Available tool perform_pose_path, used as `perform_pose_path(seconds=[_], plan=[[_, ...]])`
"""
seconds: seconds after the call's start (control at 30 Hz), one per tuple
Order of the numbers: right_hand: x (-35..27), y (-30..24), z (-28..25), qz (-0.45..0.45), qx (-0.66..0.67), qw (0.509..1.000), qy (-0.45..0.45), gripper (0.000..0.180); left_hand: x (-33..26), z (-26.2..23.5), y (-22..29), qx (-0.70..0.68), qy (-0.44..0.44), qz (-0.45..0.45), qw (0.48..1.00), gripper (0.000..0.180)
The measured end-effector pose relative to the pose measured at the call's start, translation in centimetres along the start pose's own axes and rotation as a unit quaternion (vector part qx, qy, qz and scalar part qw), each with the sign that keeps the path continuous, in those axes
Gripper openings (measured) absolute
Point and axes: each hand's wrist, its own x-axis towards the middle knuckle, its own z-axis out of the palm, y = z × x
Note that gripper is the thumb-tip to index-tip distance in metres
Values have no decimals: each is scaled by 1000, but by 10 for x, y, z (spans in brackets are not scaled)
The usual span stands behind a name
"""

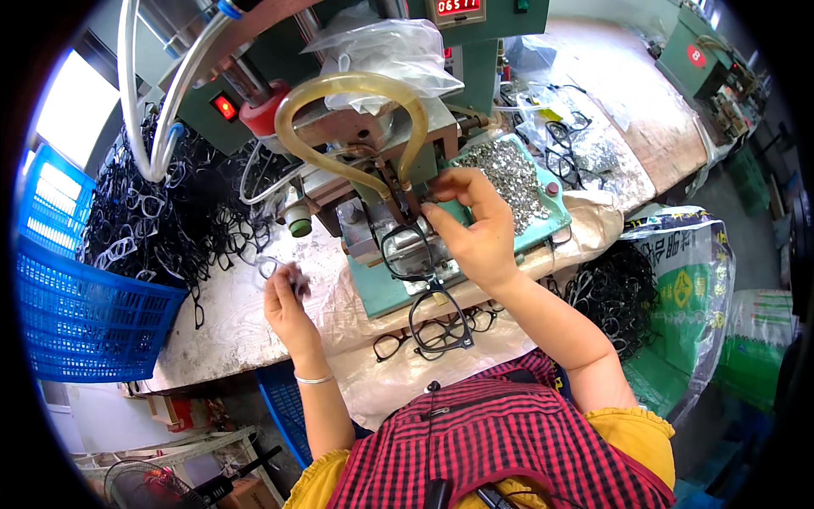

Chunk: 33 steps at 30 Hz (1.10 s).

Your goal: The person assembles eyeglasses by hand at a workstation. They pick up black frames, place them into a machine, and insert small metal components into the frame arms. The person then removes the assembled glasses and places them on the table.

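A black eyeglass frame (411, 321) sits at the machine, one rim up against the metal fixture (365, 229) and the other hanging over the front edge. My right hand (482, 229) is beside the pressing head, thumb and fingertips pinched close to the metal electrodes (398, 199); whatever small piece they hold is hidden. My left hand (291, 310) hovers over the table left of the machine with curled fingers around something dark and blurred. A pale eyeglass frame (264, 265) lies close to those fingers. A green tray (555, 204) of small metal parts (504, 178) stands right of the machine.
A blue basket (97, 314) and a large heap of black eyeglass frames (170, 204) fill the left. More frames (390, 346) lie by the front edge. At the right, a woven sack (678, 314) holds another dark pile. Hoses (339, 81) arch over the machine.
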Motion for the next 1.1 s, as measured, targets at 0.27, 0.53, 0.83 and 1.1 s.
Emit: perform_pose_path(seconds=[0.27, 0.53, 0.83, 1.1], plan=[[-3, -22, 15, 149, 196, 968, -44, 43, 22, 97, 119, 3, -208, 359, 910, 26], [2, -17, -31, -6, -120, 985, -123, 31, -31, 100, 100, 230, -338, 364, 837, 16], [4, 75, -100, -50, -499, 864, -43, 19, -24, 111, 77, 225, -373, 463, 772, 20], [4, 86, -105, -73, -475, 877, -21, 13, -31, 107, 68, 205, -345, 460, 792, 25]])
